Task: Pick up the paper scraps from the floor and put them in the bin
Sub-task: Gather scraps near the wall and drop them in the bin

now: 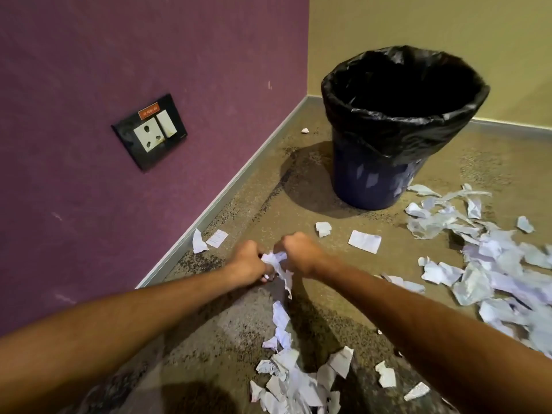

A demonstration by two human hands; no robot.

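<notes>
My left hand [248, 262] and my right hand [298, 253] are held close together above the floor, both gripping one crumpled bunch of white paper scraps [279, 264] that hangs down between them. The dark blue bin [373, 180], lined with a black bag, stands beyond my hands in the corner, slightly to the right. A big heap of torn paper [490, 270] covers the floor on the right. Another pile of scraps [295, 375] lies below my hands, near the bottom edge.
A purple wall with a black socket plate [149, 131] runs along the left. Single scraps lie by the skirting [199, 242], in front of the bin [364, 241] and behind it [305, 130]. A yellow wall closes the back.
</notes>
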